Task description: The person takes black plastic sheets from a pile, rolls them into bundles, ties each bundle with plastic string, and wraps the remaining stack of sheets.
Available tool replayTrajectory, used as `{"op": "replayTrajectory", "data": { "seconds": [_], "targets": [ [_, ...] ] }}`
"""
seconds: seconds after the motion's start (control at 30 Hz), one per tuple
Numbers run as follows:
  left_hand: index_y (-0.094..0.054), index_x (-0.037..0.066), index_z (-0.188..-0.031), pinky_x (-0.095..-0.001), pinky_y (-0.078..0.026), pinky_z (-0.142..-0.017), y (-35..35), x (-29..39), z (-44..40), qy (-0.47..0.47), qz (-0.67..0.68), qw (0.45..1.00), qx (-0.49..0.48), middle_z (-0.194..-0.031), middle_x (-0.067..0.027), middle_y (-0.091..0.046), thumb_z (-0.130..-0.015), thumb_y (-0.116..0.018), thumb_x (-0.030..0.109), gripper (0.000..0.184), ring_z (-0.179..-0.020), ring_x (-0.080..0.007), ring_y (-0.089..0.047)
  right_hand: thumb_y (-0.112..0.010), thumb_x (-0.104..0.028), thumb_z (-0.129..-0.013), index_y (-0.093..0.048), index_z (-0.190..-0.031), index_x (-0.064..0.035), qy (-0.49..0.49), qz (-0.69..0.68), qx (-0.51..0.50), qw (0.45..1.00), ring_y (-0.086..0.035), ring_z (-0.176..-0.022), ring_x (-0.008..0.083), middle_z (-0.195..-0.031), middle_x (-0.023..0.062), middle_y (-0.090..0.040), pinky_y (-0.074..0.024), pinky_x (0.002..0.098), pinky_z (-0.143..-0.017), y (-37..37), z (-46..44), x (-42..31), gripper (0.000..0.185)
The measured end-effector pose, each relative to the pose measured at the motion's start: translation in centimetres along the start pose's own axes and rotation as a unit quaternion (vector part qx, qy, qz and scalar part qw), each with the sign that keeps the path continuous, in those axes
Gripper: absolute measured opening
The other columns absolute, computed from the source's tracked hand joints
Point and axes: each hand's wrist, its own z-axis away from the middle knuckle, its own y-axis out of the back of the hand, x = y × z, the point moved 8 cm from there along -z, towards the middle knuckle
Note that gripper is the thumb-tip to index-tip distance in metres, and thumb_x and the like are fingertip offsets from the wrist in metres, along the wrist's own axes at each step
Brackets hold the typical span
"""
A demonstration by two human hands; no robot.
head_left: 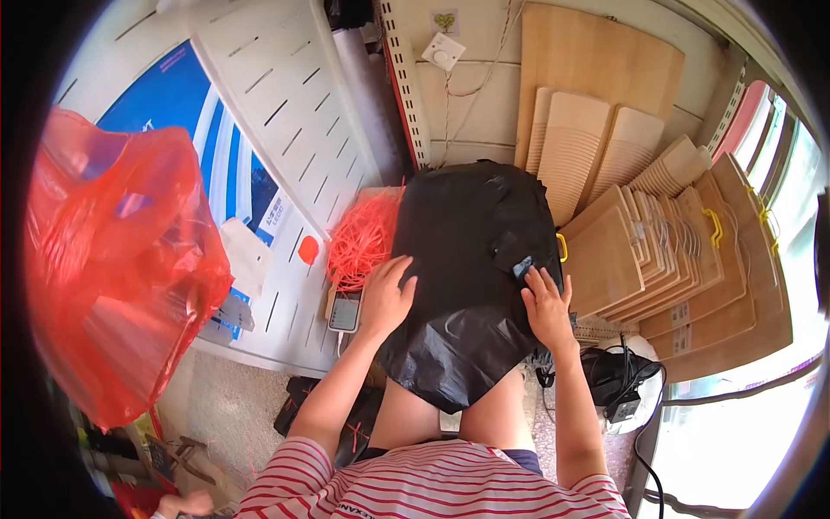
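A large black plastic bag (458,259) lies in front of me, its lower end above my thighs. My left hand (389,294) rests at the bag's left edge, fingers apart, beside a heap of red plastic string (363,238). A phone (344,311) with a white cable lies just left of that hand. On the bag's right side, my right hand (548,304) lies with spread fingers, touching it next to a small blue patch (522,266). Neither hand holds anything that I can see.
A red plastic bag (130,259) hangs at the left before a slotted white panel (285,112). Wooden boards (683,251) and washboards (569,147) stand at the right. Black cables and a bag (616,376) sit low right. Another person's hand (183,504) shows at lower left.
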Motion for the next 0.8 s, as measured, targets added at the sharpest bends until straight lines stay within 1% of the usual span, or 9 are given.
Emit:
{"op": "replayTrajectory", "data": {
  "seconds": [0.1, 0.27, 0.37, 0.43, 0.47, 0.53, 0.57, 0.73, 0.8],
  "targets": [
    [-0.064, 0.001, -0.116, -0.0447, -0.044, -0.098, -3.7, 0.2, -4.3, -0.040, 0.009, 0.999, -0.009, -0.116, -0.0171, -0.065, -0.085, -0.068, 0.010, 0.033, -0.111, -0.0359, -0.059, -0.056, -0.022, -0.096, -0.055, -0.129, -0.0019, 0.040, -0.007, 0.047, 0.998, -0.048, -0.130, 0.0296, -0.126, 0.0107, -0.063, -0.0300, 0.0493, -0.112, -1.4, 0.8, -0.1, 0.039],
    [-0.065, -0.002, -0.114, -0.0426, -0.047, -0.097, -12.8, -2.6, -11.6, -0.038, 0.040, 0.996, -0.068, -0.115, -0.0215, -0.065, -0.086, -0.066, 0.011, 0.031, -0.110, -0.0377, -0.060, -0.056, -0.019, -0.096, -0.061, -0.123, -0.0018, 0.019, -0.047, 0.078, 0.996, -0.052, -0.127, 0.0291, -0.121, 0.0112, -0.066, -0.0326, 0.0478, -0.112, -1.0, 0.8, 0.2, 0.032],
    [-0.065, -0.003, -0.113, -0.0423, -0.047, -0.098, -16.3, -3.0, -15.3, -0.018, -0.005, 0.997, -0.076, -0.115, -0.0230, -0.065, -0.087, -0.066, 0.016, 0.033, -0.110, -0.0385, -0.060, -0.056, -0.019, -0.096, -0.061, -0.123, -0.0027, 0.018, -0.064, 0.074, 0.995, -0.052, -0.127, 0.0290, -0.122, 0.0113, -0.065, -0.0322, 0.0476, -0.112, -1.0, 0.8, 0.5, 0.032],
    [-0.064, -0.006, -0.111, -0.0398, -0.048, -0.096, -17.8, -3.8, -16.6, 0.088, -0.025, 0.989, -0.120, -0.113, -0.0235, -0.066, -0.081, -0.074, 0.028, 0.046, -0.109, -0.0350, -0.062, -0.056, -0.019, -0.096, -0.061, -0.123, -0.0027, 0.016, -0.069, 0.075, 0.995, -0.052, -0.127, 0.0290, -0.122, 0.0114, -0.065, -0.0321, 0.0477, -0.112, -0.9, 0.8, 0.5, 0.032],
    [-0.064, -0.006, -0.111, -0.0398, -0.048, -0.096, -18.0, -3.5, -17.2, 0.086, -0.025, 0.988, -0.122, -0.113, -0.0235, -0.066, -0.081, -0.074, 0.028, 0.046, -0.109, -0.0350, -0.062, -0.056, -0.019, -0.096, -0.061, -0.123, -0.0027, 0.018, -0.075, 0.074, 0.994, -0.052, -0.127, 0.0291, -0.122, 0.0114, -0.065, -0.0320, 0.0479, -0.112, -0.9, 0.8, 0.5, 0.032],
    [-0.064, -0.008, -0.112, -0.0365, -0.049, -0.094, -20.0, -5.3, -16.7, 0.283, 0.084, 0.928, -0.226, -0.115, -0.0239, -0.065, -0.072, -0.082, 0.036, 0.063, -0.111, -0.0292, -0.063, -0.056, -0.020, -0.096, -0.060, -0.124, -0.0024, 0.013, -0.078, 0.073, 0.994, -0.051, -0.127, 0.0291, -0.122, 0.0110, -0.065, -0.0317, 0.0483, -0.112, -0.9, 0.8, 0.7, 0.033],
    [-0.064, -0.008, -0.112, -0.0352, -0.050, -0.088, -20.0, -5.6, -17.0, 0.309, 0.096, 0.912, -0.254, -0.114, -0.0218, -0.066, -0.066, -0.087, 0.036, 0.068, -0.105, -0.0255, -0.065, -0.056, -0.020, -0.096, -0.060, -0.124, -0.0023, 0.014, -0.081, 0.071, 0.994, -0.051, -0.127, 0.0292, -0.122, 0.0107, -0.065, -0.0317, 0.0484, -0.112, -0.9, 0.8, 0.6, 0.033],
    [-0.066, -0.005, -0.107, -0.0350, -0.050, -0.084, -20.5, -6.3, -16.7, 0.309, 0.241, 0.880, -0.270, -0.104, -0.0140, -0.070, -0.070, -0.086, 0.026, 0.052, -0.098, -0.0229, -0.066, -0.056, -0.021, -0.096, -0.060, -0.124, -0.0020, 0.015, -0.086, 0.071, 0.994, -0.051, -0.128, 0.0295, -0.122, 0.0099, -0.065, -0.0317, 0.0487, -0.112, -1.0, 0.8, 0.7, 0.034],
    [-0.067, -0.001, -0.108, -0.0325, -0.050, -0.086, -21.0, -6.8, -17.1, 0.173, 0.285, 0.917, -0.220, -0.108, -0.0114, -0.069, -0.071, -0.085, 0.020, 0.046, -0.103, -0.0202, -0.064, -0.055, -0.022, -0.097, -0.059, -0.125, -0.0019, 0.013, -0.089, 0.064, 0.994, -0.050, -0.129, 0.0296, -0.123, 0.0102, -0.065, -0.0307, 0.0489, -0.113, -0.9, 0.8, 0.7, 0.035]
  ]
}}
